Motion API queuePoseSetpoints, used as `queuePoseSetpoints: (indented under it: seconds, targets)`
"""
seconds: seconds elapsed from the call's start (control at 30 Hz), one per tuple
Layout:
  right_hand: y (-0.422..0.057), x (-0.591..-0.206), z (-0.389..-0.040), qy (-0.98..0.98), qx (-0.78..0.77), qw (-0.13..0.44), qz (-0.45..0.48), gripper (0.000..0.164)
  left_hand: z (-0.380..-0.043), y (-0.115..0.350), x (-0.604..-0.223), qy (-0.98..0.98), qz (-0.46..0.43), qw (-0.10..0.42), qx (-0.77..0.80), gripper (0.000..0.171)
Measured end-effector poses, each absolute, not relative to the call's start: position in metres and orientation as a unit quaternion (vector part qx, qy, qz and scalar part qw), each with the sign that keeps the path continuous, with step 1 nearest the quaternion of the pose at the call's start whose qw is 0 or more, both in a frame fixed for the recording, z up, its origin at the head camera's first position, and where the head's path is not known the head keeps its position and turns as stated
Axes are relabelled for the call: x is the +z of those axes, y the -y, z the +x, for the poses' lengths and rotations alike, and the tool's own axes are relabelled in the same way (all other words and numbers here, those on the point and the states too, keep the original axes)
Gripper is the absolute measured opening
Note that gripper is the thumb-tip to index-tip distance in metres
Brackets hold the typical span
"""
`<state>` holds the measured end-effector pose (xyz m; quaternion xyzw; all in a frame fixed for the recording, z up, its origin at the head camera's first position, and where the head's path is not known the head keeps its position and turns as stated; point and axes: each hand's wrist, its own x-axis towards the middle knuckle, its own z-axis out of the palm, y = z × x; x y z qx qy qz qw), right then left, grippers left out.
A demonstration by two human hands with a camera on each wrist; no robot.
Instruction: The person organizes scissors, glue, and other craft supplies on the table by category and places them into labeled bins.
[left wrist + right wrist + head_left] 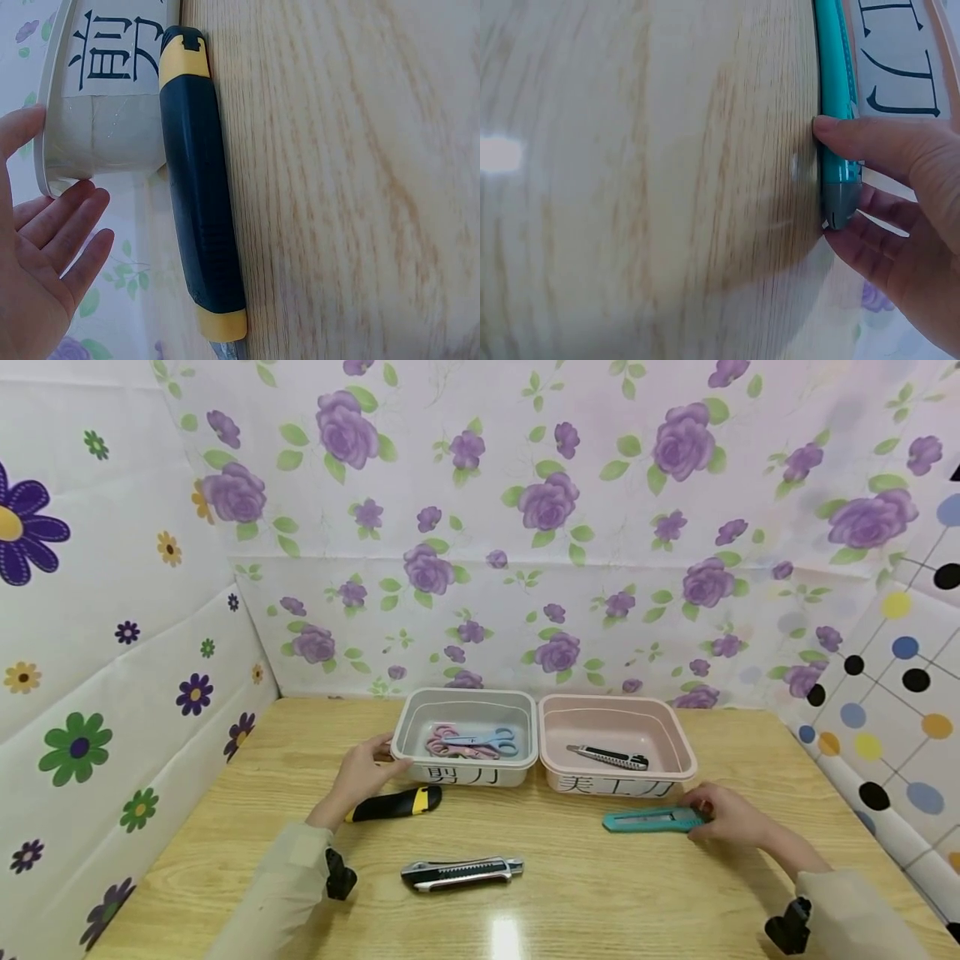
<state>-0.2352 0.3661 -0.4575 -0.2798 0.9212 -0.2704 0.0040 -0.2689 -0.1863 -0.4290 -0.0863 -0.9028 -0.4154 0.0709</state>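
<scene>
My right hand [731,814] pinches one end of a teal utility knife [637,820], which lies on the table before the pink basket [618,703]. In the right wrist view, the thumb presses one side of the teal knife [835,90] and the fingers lie behind its grey tip. My left hand [365,770] touches the left corner of the grey basket [468,696], thumb at the rim, the other fingers fairly straight beside it. Close by lies a black-and-yellow utility knife [196,187]. Nearer the front sits a black-and-silver utility knife [461,873].
The baskets stand side by side at the back, each with a label in Chinese characters. Pink and blue scissors [472,741] lie in the grey one, a black-and-silver utility knife [609,757] in the pink one. Patterned cloth walls [495,610] enclose the wooden table [585,893].
</scene>
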Motion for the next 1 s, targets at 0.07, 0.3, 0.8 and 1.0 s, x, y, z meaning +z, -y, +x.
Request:
queuePoseSetpoints:
  seconds: [0.07,0.3,0.8,1.0]
  targets:
    - [-0.366,-0.457,-0.235,-0.921,-0.267,0.006,-0.284,0.036,-0.269,0.186,-0.429,0.902,-0.088,0.071,-0.417,0.062]
    - [-0.368,-0.452,-0.232,-0.907,-0.286,0.034,-0.305,0.030,-0.269,0.187,-0.429,0.901,-0.091,0.075,-0.418,0.062]
    - [-0.352,-0.441,-0.224,-0.908,-0.268,0.044,-0.320,0.029,-0.268,0.186,-0.429,0.902,-0.087,0.070,-0.417,0.062]
    - [-0.344,-0.434,-0.222,-0.904,-0.267,0.049,-0.330,0.023,-0.268,0.186,-0.429,0.902,-0.082,0.066,-0.419,0.062]
